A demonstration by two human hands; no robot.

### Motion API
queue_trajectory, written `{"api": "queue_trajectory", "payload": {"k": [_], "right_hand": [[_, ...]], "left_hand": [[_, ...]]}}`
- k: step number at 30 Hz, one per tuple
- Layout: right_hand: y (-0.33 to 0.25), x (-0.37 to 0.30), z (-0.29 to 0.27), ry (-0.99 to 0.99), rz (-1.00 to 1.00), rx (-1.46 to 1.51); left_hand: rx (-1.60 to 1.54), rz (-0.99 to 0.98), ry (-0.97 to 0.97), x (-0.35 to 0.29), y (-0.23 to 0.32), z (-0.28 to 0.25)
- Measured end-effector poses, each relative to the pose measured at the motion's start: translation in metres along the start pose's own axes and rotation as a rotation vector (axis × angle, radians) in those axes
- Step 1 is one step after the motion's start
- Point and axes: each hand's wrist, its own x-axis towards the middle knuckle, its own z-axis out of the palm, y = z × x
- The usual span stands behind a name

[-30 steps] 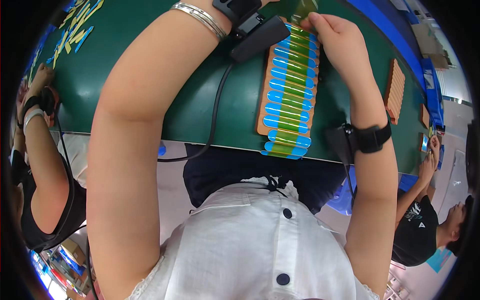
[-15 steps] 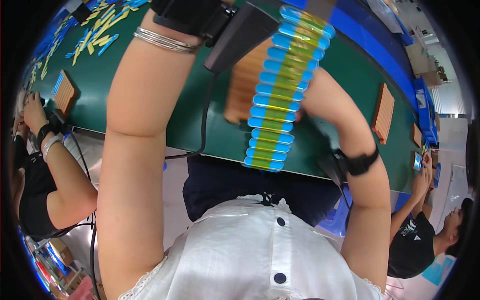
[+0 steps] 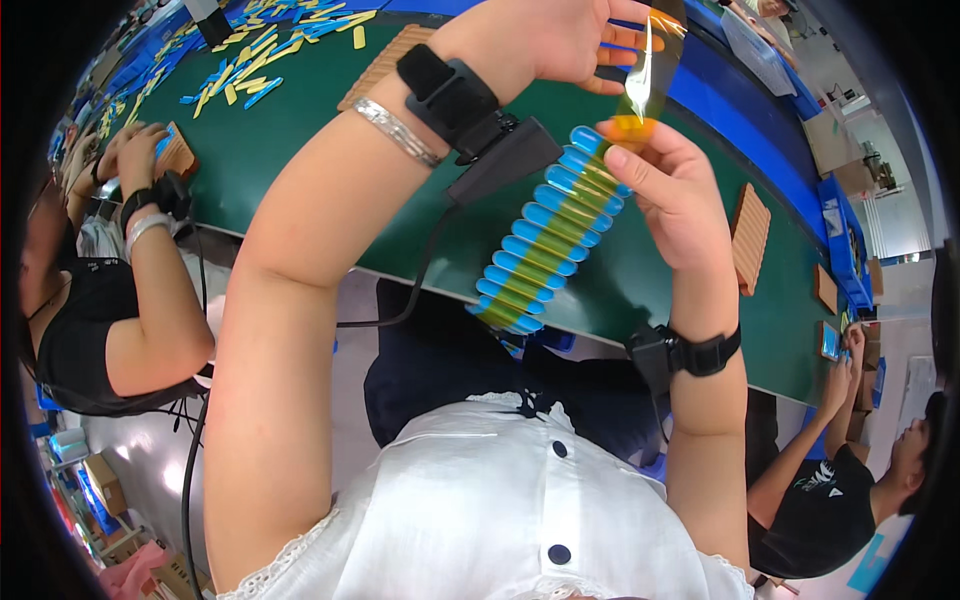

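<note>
Right fingers (image 3: 640,174): we are pinching one end of the taped blue row (image 3: 545,240).
Row position: slanting over the tabletop (image 3: 610,285).
Left fingers (image 3: 622,57): extending beside amber tape (image 3: 660,72); picture edge is cropping them, grip we cannot tell.

A workshop or small factory floor: a long green table (image 3: 780,320) lies beneath the hands (image 3: 675,190), loose blue and yellow strips (image 3: 240,70) scattered beyond them to the left, a blue bin (image 3: 845,240) to their right. Co-workers (image 3: 820,510) sit working on both sides; cardboard boxes (image 3: 105,485) stand far lower left.
</note>
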Motion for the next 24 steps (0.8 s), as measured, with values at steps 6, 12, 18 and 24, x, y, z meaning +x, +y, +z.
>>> {"api": "queue_trajectory", "payload": {"k": [6, 12, 18, 24], "right_hand": [[-0.002, -0.088, 0.015, 0.377, -0.072, 0.071], [0.013, -0.236, 0.013, -0.023, -0.133, -0.313], [-0.002, -0.251, 0.004, -0.050, -0.169, -0.316], [-0.019, -0.215, -0.016, 0.042, -0.207, -0.371]], "left_hand": [[0.094, -0.002, 0.209, 0.009, -0.077, 0.044], [-0.010, -0.324, -0.289, -0.098, -0.162, 0.073], [0.057, -0.465, -0.104, -0.007, -0.133, 0.070], [-0.160, 0.174, -0.590, 0.041, -0.007, 0.088]]}}
